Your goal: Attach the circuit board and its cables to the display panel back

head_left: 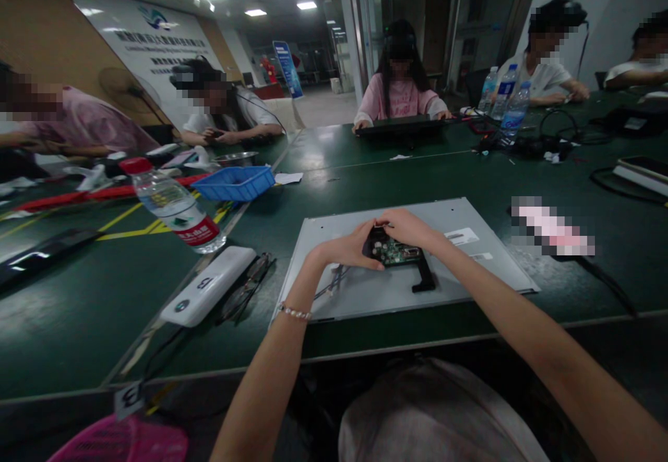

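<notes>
A grey flat metal panel (pixel 355 298) lies on the green table in front of me. Above its middle is a green circuit board (pixel 399 253) in a black plastic frame (pixel 425 277), one arm of which sticks out toward the near right. My left hand (pixel 351 245) grips the frame's left side, thumb along the near edge and fingers at the far corner. Over the far edge curl the fingers of my right hand (pixel 404 225), close to the left fingertips; they partly cover the board. Thin cables (pixel 334 281) lie on the panel left of the board.
Left of the panel are folded glasses (pixel 248 287), a white power bank (pixel 209 288), a water bottle (pixel 175 204) and a blue tray (pixel 237 182). A pixelated object (pixel 553 229) with a cable lies right. Several people sit around the table. A pink basket (pixel 125 441) stands below the edge.
</notes>
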Demonstrator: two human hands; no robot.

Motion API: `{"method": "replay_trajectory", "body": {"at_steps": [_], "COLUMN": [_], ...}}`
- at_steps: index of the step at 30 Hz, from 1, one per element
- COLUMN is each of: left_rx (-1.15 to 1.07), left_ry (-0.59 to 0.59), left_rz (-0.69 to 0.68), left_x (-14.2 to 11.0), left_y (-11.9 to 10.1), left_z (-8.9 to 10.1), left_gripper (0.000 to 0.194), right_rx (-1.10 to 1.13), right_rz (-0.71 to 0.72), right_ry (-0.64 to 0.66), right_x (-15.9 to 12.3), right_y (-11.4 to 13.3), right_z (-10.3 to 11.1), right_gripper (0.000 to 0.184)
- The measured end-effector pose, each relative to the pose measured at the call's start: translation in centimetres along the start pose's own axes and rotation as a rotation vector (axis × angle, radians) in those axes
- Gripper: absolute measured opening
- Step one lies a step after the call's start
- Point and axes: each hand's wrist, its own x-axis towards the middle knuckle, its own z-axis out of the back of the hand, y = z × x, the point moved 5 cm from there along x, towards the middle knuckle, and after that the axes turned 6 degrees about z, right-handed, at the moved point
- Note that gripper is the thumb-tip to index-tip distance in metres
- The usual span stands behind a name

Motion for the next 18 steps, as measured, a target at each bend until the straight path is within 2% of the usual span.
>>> {"method": "replay_trajectory", "body": {"at_steps": [6,11,14,18], "left_rx": [0.041,0.054,0.064,0.071], "left_ry": [0.012,0.023,0.015,0.014], "left_rz": [0.044,0.067,0.046,0.035], "left_x": [-0.1,-0.2,-0.2,-0.2], "left_y": [0.1,0.3,0.3,0.2], "left_z": [-0.2,-0.2,-0.1,0.0], "left_gripper": [0.124,0.124,0.122,0.123], "right_rx": [-0.002,-0.017,-0.007,0.082], "right_rz": [-0.026,-0.074,-0.166,-0.281], "right_ry": [-0.060,-0.043,0.010,0.131], "right_x": [-0.8,-3.0,-5.4,-9.0], "right_y": [-0.3,-1.4,-3.3,-5.6], "right_z": [2.3,4.9,5.5,5.0], "right_gripper": [0.036,0.033,0.030,0.028]}}
